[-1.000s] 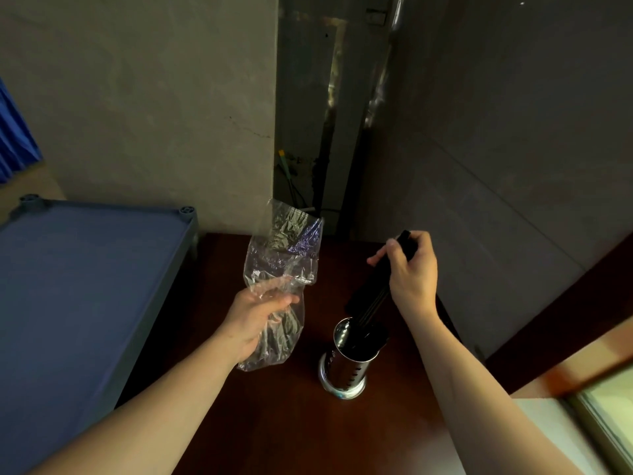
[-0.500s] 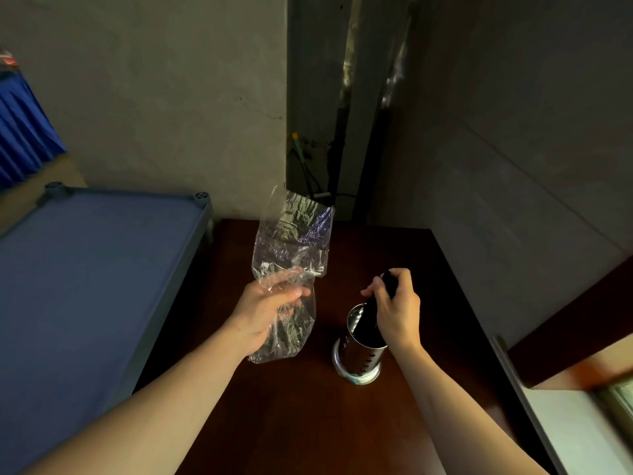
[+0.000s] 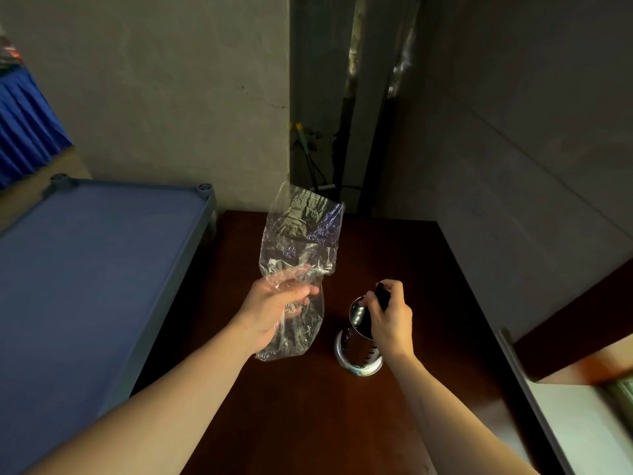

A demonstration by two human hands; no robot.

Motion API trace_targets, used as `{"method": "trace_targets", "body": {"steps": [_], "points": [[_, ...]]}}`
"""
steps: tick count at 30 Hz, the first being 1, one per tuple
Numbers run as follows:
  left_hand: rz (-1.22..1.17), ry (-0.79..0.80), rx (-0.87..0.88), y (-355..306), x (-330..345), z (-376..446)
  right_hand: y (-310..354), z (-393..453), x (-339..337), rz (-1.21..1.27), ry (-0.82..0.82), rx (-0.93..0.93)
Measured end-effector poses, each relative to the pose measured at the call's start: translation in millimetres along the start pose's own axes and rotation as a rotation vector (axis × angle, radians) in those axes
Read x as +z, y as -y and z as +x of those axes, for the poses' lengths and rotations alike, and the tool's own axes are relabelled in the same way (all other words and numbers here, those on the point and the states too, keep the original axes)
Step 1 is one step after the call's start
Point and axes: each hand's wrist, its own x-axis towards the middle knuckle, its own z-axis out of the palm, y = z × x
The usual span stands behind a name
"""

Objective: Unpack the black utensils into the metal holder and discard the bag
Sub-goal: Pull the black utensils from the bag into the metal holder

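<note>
Right hand (image 3: 390, 318) grips black utensils (image 3: 381, 296) in metal holder (image 3: 358, 341); release gently, holder upright; left hand (image 3: 274, 308) clutches bag (image 3: 301, 241)

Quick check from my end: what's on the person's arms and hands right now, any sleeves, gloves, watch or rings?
Nothing worn that shows. The left hand and right hand are bare, without gloves, and I see no rings. Both forearms are bare from wrist to the frame's bottom edge: no sleeve, watch or band in view. The light is dim, so a thin ring could escape notice.
</note>
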Motion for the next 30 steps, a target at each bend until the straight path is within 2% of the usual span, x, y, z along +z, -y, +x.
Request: {"method": "trace_targets", "body": {"steps": [8,20,23,30], "points": [[-0.015,0.0,0.015,1,3,-1,-9,-5,8,-0.077,0.026,0.036],[-0.039,0.033,0.024,2,2,0,-6,-7,2,-0.044,0.08,0.057],[-0.075,0.052,0.023,2,0,1,4,-11,-5,-0.091,0.099,0.005],[-0.237,0.113,-0.001,-4,-4,2,52,-16,-16,-0.143,-0.012,-0.216]]}}
